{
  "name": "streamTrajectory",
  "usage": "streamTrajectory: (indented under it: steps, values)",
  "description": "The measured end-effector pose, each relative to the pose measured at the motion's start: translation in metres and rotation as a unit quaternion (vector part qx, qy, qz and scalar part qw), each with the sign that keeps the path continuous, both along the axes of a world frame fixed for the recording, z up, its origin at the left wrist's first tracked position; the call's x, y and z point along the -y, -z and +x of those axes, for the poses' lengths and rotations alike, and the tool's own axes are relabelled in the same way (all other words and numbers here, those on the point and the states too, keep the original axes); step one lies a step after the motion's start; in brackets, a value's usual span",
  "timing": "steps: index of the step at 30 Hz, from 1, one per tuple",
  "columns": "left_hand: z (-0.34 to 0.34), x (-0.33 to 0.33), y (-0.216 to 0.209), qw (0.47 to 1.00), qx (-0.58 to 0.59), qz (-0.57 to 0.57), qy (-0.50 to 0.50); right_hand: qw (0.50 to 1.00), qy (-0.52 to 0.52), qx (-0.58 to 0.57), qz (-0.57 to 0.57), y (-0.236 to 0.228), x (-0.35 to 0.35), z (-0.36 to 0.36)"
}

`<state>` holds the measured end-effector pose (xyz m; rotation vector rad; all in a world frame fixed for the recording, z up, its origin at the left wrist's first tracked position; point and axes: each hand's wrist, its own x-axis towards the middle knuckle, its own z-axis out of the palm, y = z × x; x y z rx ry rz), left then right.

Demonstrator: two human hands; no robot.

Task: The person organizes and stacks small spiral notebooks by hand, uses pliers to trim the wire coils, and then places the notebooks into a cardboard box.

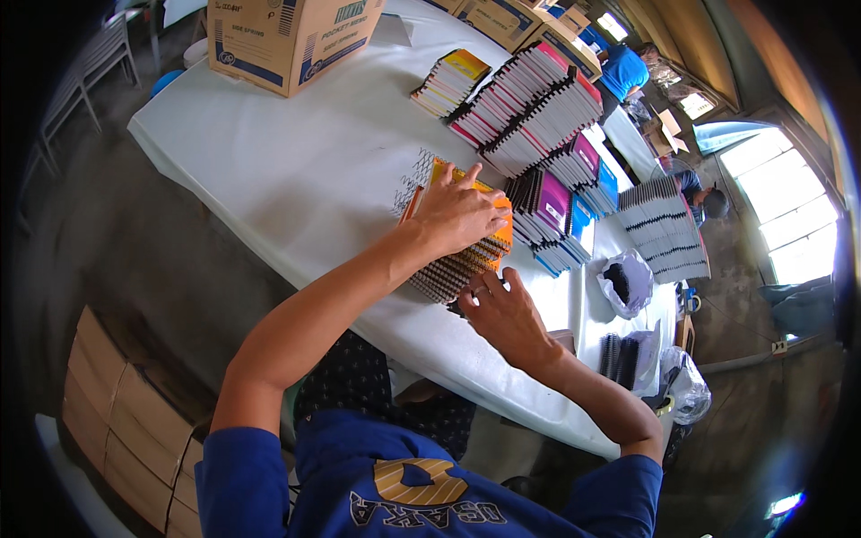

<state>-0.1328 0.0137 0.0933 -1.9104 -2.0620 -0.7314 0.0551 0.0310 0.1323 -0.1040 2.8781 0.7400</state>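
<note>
A stack of wire-bound notebooks with orange covers (496,250) lies in front of me on the white-covered table, its row of wire coils (446,276) turned toward me. My left hand (456,215) rests across the top cover, fingers stretched and spread. At the stack's near right corner is my right hand (504,314), its fingers curled in a pinch by the coil ends. Whatever sits between those fingertips is hidden or too small to name. Loose-looking wire coils (414,184) stick out along the stack's far left side.
Beyond the stack stand piles of bound notebooks (529,103), purple-covered ones (553,199) and a tall grey pile (664,229). A cardboard box (291,40) is at the far left. Plastic bags (626,282) lie to the right. Two other people (625,72) are farther back. Cartons (126,412) stand lower left.
</note>
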Motion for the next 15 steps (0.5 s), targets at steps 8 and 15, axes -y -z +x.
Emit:
streamTrajectory:
  steps: [8, 15]
  values:
    - [0.002, -0.003, 0.004, 1.0, 0.002, 0.02, -0.004, 0.982, -0.179, 0.049, 0.02, 0.004, -0.019, -0.008]
    - [0.001, 0.0, 0.004, 1.0, -0.019, 0.009, -0.013, 0.985, -0.169, 0.04, 0.017, 0.001, -0.014, -0.013]
